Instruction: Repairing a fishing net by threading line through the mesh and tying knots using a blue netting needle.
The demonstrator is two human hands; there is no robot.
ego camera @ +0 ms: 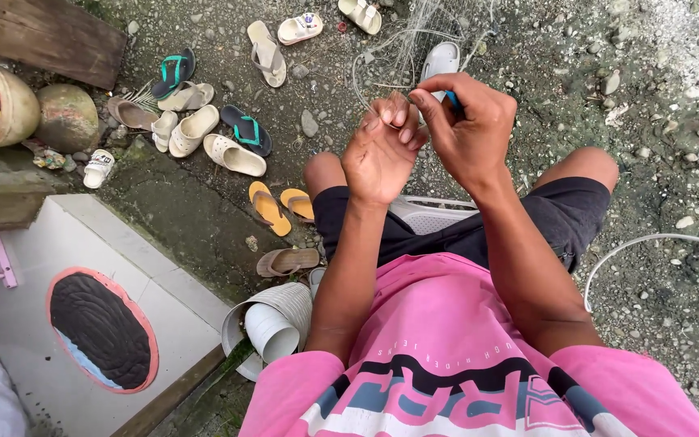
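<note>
Here, the left hand (pixel 380 154) and right hand (pixel 467 129) are meeting above the knees, both pinching strands of the fishing net (pixel 414 40), the right also gripping a small blue tool (pixel 454 100).

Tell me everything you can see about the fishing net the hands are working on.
The net is fine, pale, almost see-through mesh of thin line. It rises from the gravel ground by a white sandal and gathers into strands pinched by the left hand and right hand. The right hand also grips a small blue tool, mostly hidden.
</note>
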